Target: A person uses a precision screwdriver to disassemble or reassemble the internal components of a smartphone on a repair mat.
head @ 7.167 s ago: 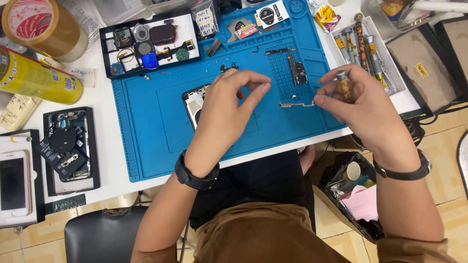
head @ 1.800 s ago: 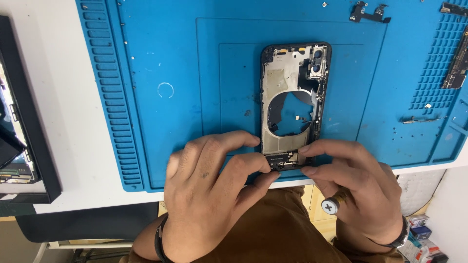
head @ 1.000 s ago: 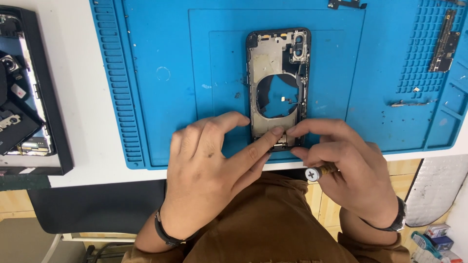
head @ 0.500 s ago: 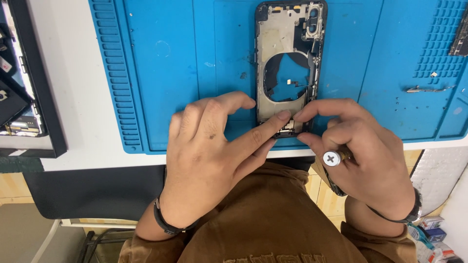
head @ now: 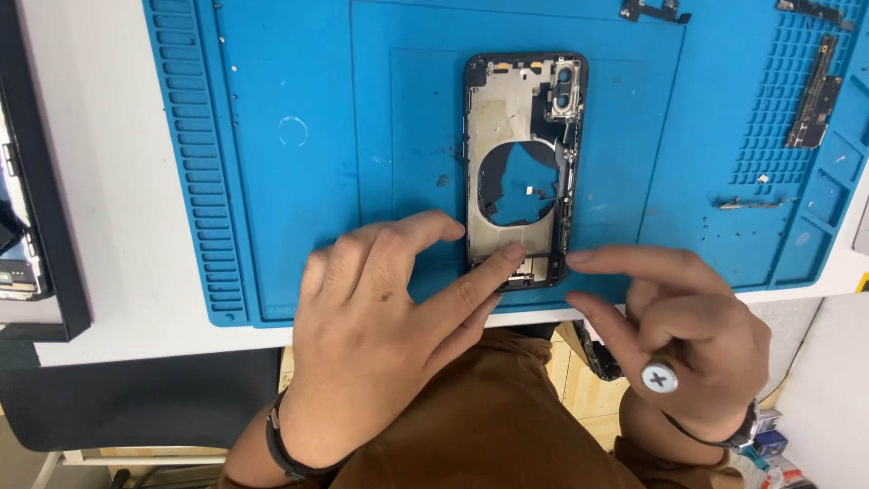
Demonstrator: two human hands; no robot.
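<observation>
A stripped phone housing [head: 523, 136] lies lengthwise on the blue work mat [head: 290, 181], its inside facing up, with a round hole in the middle and a camera part at the top right. My left hand [head: 389, 326] rests on the mat's near edge, its index fingertip pressing the housing's lower end. My right hand [head: 674, 330] sits just right of the housing, index finger stretched toward its bottom corner. That hand grips a screwdriver [head: 659, 377], whose round cross-marked cap faces the camera.
A long circuit board [head: 813, 95] and small metal parts [head: 749, 204] lie on the mat's right grid. A black tray [head: 41, 208] with parts sits at the left on the white table [head: 118, 226]. A dark chair seat [head: 136, 398] shows below.
The view has shifted so the housing sits lower and fuller in frame. My right fingers have come off the housing's bottom edge and moved right; my left index finger stays on it.
</observation>
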